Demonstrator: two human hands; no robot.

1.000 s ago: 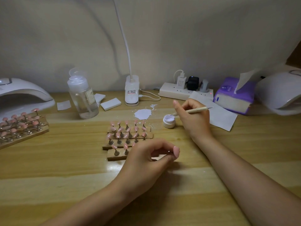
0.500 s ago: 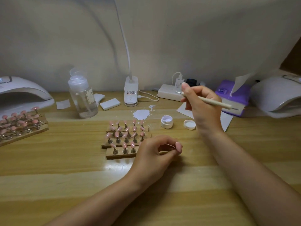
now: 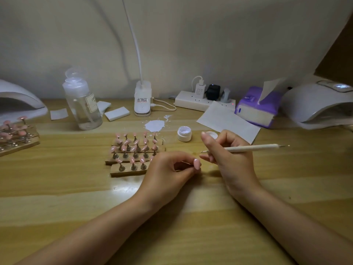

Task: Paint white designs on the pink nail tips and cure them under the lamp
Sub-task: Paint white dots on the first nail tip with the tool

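We saw the left hand (image 3: 168, 169) resting on the wooden table (image 3: 57, 178), its fingers curled so that thumb and forefinger pinched the thin pin of one pink nail tip (image 3: 196, 163), which stood out just past the fingertips. The right hand (image 3: 229, 159) had its fingers closed round a pale dotting pen (image 3: 252, 148), held nearly level, its metal point near the held tip but apart from it. Just left of the left hand stood the wooden stands (image 3: 133, 155) with rows of pink tips on pegs. Behind them lay a white paint blot (image 3: 154, 125), and beside it an open jar of white gel (image 3: 184, 133), its lid (image 3: 211, 134) partly hidden by the right hand's fingers. A curing lamp (image 3: 317, 104) sat at the far right, another lamp (image 3: 19, 102) at the far left beside a further rack of tips (image 3: 17, 134).
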